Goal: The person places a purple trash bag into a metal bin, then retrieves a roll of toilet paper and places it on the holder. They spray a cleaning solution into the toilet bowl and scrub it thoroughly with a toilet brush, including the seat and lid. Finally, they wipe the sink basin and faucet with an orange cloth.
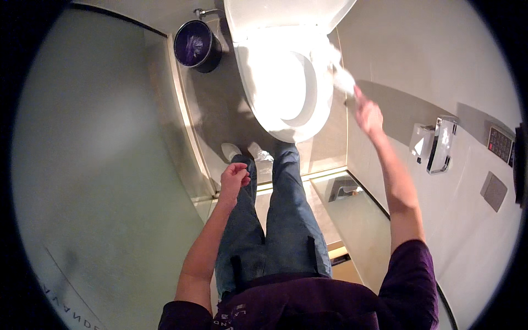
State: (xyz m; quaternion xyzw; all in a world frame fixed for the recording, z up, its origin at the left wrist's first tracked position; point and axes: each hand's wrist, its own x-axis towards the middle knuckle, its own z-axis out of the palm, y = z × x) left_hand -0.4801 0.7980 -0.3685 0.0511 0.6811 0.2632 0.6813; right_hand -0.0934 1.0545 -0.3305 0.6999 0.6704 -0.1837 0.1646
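My right hand [368, 116] is closed on one end of a long white thing [343, 80], blurred and too brightly lit for its kind to show. It reaches out beside the right rim of a white toilet [322, 107], whose lid [286, 14] is raised. Glare washes out much of the bowl and seat. In front of my left thigh, my left hand [235, 177] hangs with its fingers curled in and nothing visible in them, apart from the toilet.
A dark round bin [212, 58] with a liner stands left of the toilet. Frosted glass [99, 165] spans the left side. On the right wall are a chrome paper holder [441, 144], a button panel [500, 144] and a grey plate [494, 191].
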